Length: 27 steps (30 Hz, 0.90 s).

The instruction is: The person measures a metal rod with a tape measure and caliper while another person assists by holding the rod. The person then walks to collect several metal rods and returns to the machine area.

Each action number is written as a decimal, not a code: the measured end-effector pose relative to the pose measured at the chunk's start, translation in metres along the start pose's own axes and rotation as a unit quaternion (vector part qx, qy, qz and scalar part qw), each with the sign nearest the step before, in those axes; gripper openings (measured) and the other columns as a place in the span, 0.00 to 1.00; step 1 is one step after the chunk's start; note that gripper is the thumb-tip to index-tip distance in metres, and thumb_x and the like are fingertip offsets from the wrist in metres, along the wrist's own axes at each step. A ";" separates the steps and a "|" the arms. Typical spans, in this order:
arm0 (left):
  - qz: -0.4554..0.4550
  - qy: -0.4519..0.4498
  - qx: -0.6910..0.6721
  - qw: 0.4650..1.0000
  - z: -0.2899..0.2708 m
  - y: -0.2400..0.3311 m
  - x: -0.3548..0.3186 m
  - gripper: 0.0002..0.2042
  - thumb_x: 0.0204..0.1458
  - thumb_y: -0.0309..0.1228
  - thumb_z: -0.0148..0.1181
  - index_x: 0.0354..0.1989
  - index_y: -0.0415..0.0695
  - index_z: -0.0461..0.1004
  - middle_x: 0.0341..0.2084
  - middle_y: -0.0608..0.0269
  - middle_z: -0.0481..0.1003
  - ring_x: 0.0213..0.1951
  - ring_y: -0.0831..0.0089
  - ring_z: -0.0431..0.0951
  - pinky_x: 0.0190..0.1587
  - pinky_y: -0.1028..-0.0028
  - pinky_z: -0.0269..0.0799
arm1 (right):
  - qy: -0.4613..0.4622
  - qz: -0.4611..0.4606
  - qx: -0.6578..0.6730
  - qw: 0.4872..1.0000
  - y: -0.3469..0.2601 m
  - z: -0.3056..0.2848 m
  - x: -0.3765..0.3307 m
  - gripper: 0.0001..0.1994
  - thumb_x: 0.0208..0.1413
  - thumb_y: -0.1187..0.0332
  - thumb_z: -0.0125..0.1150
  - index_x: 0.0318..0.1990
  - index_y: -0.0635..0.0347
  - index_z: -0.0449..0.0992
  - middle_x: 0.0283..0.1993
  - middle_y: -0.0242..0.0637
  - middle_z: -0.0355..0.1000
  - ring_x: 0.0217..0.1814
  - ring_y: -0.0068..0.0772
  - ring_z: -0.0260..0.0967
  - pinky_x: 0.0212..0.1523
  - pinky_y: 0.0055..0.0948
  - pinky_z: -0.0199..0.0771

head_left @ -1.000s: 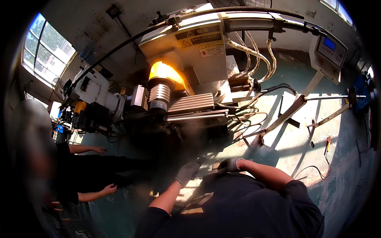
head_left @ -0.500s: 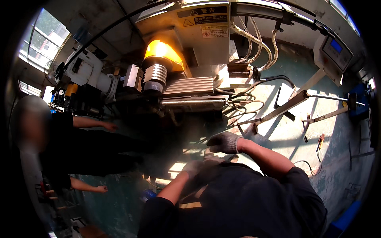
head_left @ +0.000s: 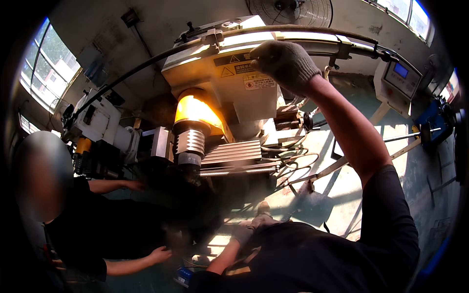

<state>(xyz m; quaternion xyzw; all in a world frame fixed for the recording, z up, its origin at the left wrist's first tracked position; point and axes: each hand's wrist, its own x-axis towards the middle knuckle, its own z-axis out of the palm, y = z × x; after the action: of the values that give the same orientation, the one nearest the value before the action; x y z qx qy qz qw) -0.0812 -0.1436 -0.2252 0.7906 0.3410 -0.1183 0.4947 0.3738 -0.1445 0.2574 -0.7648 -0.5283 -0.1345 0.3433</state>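
My right hand [head_left: 287, 64], in a grey knitted glove, is raised at arm's length before the upper part of a large pale metal machine [head_left: 249, 105]. Its fingers are curled closed near the warning labels, and whatever they may hold is hidden. Whether it touches the housing or the bar above cannot be told. My left hand [head_left: 241, 234], also gloved, hangs low by my body in shadow, its fingers indistinct. On the machine, left of my right hand, a bright orange-yellow cover [head_left: 195, 108] sits above a ribbed metal cylinder [head_left: 190, 141].
A person in dark clothes [head_left: 141, 219] stands close on my left, one hand [head_left: 160, 255] held low. A control box with a blue screen [head_left: 401, 77] stands at right. Cables [head_left: 298, 161] and a metal stand leg [head_left: 337, 169] cross the floor. A fan [head_left: 293, 10] is behind the machine.
My right hand has risen from near my waist to the machine's upper front. My view has tilted up, showing the fan. The other person has moved closer, the lower hand further toward me.
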 end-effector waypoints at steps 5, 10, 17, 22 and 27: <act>-0.073 0.037 0.063 0.995 -0.019 0.044 0.026 0.30 0.62 0.58 0.61 0.51 0.38 0.83 0.47 0.37 0.83 0.53 0.46 0.84 0.55 0.58 0.78 | -0.014 0.041 -0.162 0.986 0.028 0.021 0.147 0.17 0.58 0.54 0.65 0.45 0.57 0.86 0.40 0.48 0.83 0.43 0.52 0.82 0.49 0.46 0.82; -0.082 0.086 0.096 0.988 -0.052 0.062 0.024 0.21 0.57 0.39 0.59 0.50 0.35 0.83 0.44 0.32 0.81 0.49 0.41 0.84 0.53 0.56 0.78 | -0.148 0.211 -0.184 0.949 0.058 0.070 0.243 0.25 0.53 0.44 0.72 0.47 0.55 0.87 0.43 0.40 0.85 0.43 0.35 0.82 0.51 0.38 0.81; 0.017 0.096 -0.009 0.995 -0.062 0.059 0.048 0.17 0.55 0.33 0.60 0.49 0.37 0.82 0.42 0.43 0.83 0.47 0.52 0.84 0.53 0.59 0.77 | -0.038 0.167 -0.132 0.976 0.092 0.080 0.250 0.26 0.43 0.44 0.73 0.37 0.61 0.88 0.34 0.46 0.83 0.35 0.43 0.80 0.43 0.38 0.82; 0.164 0.079 -0.154 0.971 -0.063 0.161 0.045 0.16 0.55 0.20 0.64 0.53 0.38 0.81 0.44 0.58 0.82 0.45 0.71 0.81 0.51 0.71 0.77 | 0.071 0.074 0.043 0.994 0.036 -0.025 0.105 0.33 0.46 0.42 0.72 0.48 0.64 0.85 0.39 0.47 0.85 0.40 0.43 0.83 0.47 0.38 0.83; 0.242 0.067 -0.208 0.945 -0.045 0.292 0.031 0.17 0.56 0.23 0.65 0.56 0.35 0.79 0.42 0.55 0.80 0.43 0.66 0.80 0.52 0.67 0.77 | -0.247 0.135 0.094 0.955 0.060 -0.067 -0.138 0.17 0.45 0.55 0.75 0.37 0.57 0.85 0.34 0.39 0.83 0.36 0.44 0.82 0.38 0.41 0.82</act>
<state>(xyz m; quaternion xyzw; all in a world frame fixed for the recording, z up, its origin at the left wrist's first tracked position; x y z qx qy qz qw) 0.1269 -0.1731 -0.0148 0.7346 0.1887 0.1317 0.6383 0.3825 -0.3003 0.2047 -0.8025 -0.4985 0.1567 0.2878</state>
